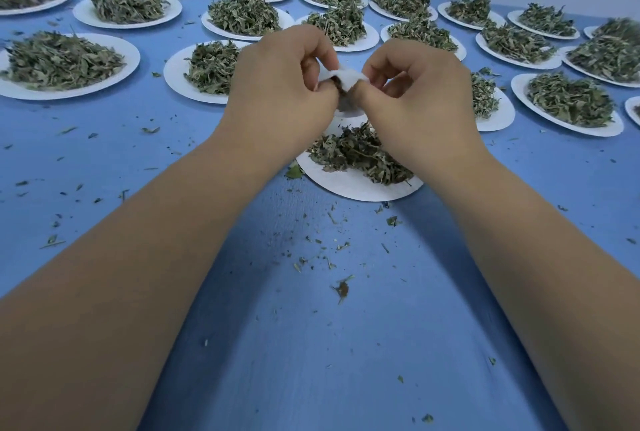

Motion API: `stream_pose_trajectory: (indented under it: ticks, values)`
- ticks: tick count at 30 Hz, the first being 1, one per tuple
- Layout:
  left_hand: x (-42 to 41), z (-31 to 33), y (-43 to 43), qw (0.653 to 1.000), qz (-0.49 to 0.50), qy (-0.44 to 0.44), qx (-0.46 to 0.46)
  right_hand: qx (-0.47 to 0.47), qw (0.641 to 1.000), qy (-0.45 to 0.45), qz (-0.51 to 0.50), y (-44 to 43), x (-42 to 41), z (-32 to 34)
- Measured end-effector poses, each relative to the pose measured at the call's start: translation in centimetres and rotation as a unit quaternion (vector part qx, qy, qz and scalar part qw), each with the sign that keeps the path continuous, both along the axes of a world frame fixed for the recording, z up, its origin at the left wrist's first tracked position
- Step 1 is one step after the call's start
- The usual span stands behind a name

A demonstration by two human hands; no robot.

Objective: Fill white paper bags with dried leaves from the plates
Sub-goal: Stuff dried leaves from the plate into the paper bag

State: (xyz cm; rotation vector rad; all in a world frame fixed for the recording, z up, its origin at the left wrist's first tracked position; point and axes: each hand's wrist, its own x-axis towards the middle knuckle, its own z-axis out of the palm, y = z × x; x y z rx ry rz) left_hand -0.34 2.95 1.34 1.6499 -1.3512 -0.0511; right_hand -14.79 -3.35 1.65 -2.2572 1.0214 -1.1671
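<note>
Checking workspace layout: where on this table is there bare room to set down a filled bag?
Free: the table strip between the forearms, nearer than the closest plate, with only leaf crumbs; also the patch left of that plate. Crowded: the far half, packed with heaped plates.

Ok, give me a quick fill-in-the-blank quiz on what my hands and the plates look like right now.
The left hand and right hand pinch a bag coloured ____.
The plate nearest the person holds dried ____.
The table has the colour ____.
Missing: white; leaves; blue.
</note>
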Motion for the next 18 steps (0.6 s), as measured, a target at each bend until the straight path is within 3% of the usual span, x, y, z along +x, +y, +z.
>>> stream_pose_trajectory:
  ticks: [7,13,18]
  values:
    - [0.61,-0.27,-0.12,0.989,0.083,-0.126,-0.012,0.093,0.991,-0.038,0.083,0.81,-0.09,0.84]
    - [0.35,-0.18,0.13,0.992,0.084,-0.092,0.010,0.151,0.978,-0.066,0.132,0.77,-0.43,1.00]
    - [-0.12,0.24,0.24,0.996,0.074,-0.038,0.040,0.095,0.989,-0.026,0.111,0.69,-0.44,0.33]
